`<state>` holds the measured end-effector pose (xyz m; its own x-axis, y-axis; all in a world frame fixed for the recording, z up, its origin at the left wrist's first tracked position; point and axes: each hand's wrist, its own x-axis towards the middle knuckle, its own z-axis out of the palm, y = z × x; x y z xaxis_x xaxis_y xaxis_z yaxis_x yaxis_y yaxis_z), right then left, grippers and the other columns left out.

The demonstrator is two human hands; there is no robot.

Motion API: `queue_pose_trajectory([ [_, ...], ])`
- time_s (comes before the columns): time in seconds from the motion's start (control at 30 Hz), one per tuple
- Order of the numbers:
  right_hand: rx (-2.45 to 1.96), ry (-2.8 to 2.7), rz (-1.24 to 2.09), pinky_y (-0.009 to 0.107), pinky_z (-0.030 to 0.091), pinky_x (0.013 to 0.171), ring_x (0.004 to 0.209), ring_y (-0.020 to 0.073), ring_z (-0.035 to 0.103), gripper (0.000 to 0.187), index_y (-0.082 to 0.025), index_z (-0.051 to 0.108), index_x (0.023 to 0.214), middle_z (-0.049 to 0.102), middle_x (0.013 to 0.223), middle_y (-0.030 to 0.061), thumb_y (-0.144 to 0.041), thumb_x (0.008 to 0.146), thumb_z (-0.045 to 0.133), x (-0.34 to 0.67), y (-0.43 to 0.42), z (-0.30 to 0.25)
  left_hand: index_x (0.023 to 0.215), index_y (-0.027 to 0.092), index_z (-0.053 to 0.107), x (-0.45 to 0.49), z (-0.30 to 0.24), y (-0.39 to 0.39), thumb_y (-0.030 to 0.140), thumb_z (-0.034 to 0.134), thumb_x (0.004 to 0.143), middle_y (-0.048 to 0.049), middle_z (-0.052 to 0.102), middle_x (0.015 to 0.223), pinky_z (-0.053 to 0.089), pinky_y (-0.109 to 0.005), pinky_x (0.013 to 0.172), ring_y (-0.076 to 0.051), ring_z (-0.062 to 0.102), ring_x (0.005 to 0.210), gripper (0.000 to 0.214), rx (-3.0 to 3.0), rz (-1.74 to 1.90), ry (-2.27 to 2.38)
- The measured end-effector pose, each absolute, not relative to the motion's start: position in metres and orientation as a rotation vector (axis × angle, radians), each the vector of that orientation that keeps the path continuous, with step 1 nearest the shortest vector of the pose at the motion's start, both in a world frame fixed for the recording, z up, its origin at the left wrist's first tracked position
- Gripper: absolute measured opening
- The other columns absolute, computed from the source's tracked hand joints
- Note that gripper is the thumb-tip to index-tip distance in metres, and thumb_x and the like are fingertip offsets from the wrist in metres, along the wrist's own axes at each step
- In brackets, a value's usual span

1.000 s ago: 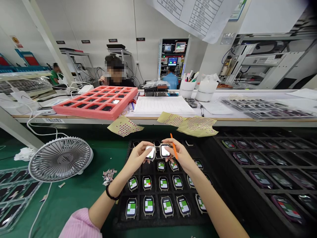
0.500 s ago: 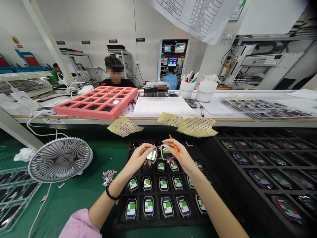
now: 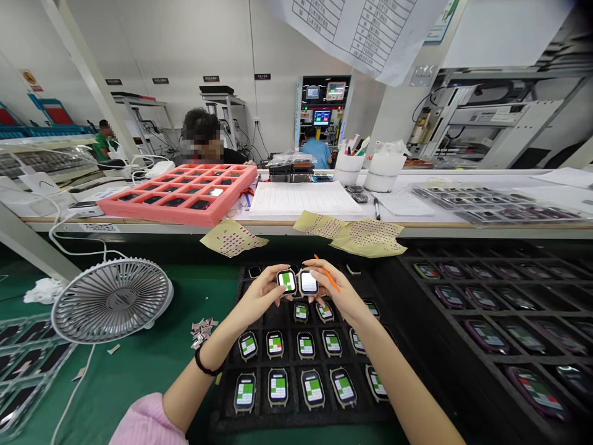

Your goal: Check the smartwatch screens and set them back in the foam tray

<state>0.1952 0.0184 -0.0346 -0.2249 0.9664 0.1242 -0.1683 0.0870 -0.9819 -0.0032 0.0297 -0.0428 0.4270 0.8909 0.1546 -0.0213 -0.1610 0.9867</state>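
The left smartwatch (image 3: 287,282) and right smartwatch (image 3: 308,283) sit almost touching above a black tray (image 3: 278,423) of watches. Each is pinched by its edges, sensibly clear of the screen, by the left hand (image 3: 252,298) and right hand (image 3: 336,292), which also grips an orange stick (image 3: 328,275).

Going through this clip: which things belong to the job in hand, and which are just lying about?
In use: left hand with a smartwatch; right hand with a second smartwatch and an orange stick; black tray of watches.
Lying about: desk fan; pink foam tray; printed form.
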Motion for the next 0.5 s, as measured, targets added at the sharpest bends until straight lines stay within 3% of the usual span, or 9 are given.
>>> queue_pose_trajectory([
  [0.13,-0.91,-1.306,1.35,0.018,0.037,0.036,0.049,0.0089,0.06,0.028,-0.021,0.059,0.103,0.06,0.083,0.0003,-0.041,0.084,0.059,0.194,0.019,-0.036,0.111,0.018,0.058,-0.003,-0.041,0.03,0.043,0.056,0.084,-0.0063,0.064,0.099,0.042,-0.022,0.05,-0.012,0.061,0.06,0.037,1.504,1.012,0.9],
  [0.27,-0.886,-1.331,1.395,0.018,0.037,0.035,0.054,0.0101,0.062,0.03,-0.022,0.056,0.107,0.061,0.093,0.0034,-0.04,0.084,0.059,0.195,0.02,-0.038,0.097,0.018,0.063,-0.002,-0.034,0.026,0.047,0.057,0.082,-0.0025,0.065,0.084,0.043,-0.02,0.046,-0.01,0.056,0.055,0.033,1.451,1.043,1.0],
  [0.4,-0.874,-1.395,1.415,0.018,0.041,0.036,0.064,0.0119,0.064,0.034,-0.025,0.054,0.112,0.057,0.11,0.0061,-0.033,0.08,0.065,0.198,0.019,-0.037,0.091,0.017,0.062,-0.002,-0.032,0.025,0.048,0.062,0.077,-0.0027,0.063,0.081,0.046,-0.02,0.046,-0.012,0.056,0.062,0.034,1.454,1.053,1.017],
  [0.5,-0.867,-1.444,1.421,0.016,0.043,0.037,0.07,0.0133,0.064,0.04,-0.026,0.053,0.11,0.055,0.11,0.0053,-0.027,0.075,0.071,0.199,0.017,-0.035,0.091,0.016,0.061,-0.002,-0.033,0.026,0.046,0.064,0.076,-0.0036,0.062,0.085,0.048,-0.02,0.047,-0.012,0.055,0.064,0.034,1.48,1.029,1.003],
])
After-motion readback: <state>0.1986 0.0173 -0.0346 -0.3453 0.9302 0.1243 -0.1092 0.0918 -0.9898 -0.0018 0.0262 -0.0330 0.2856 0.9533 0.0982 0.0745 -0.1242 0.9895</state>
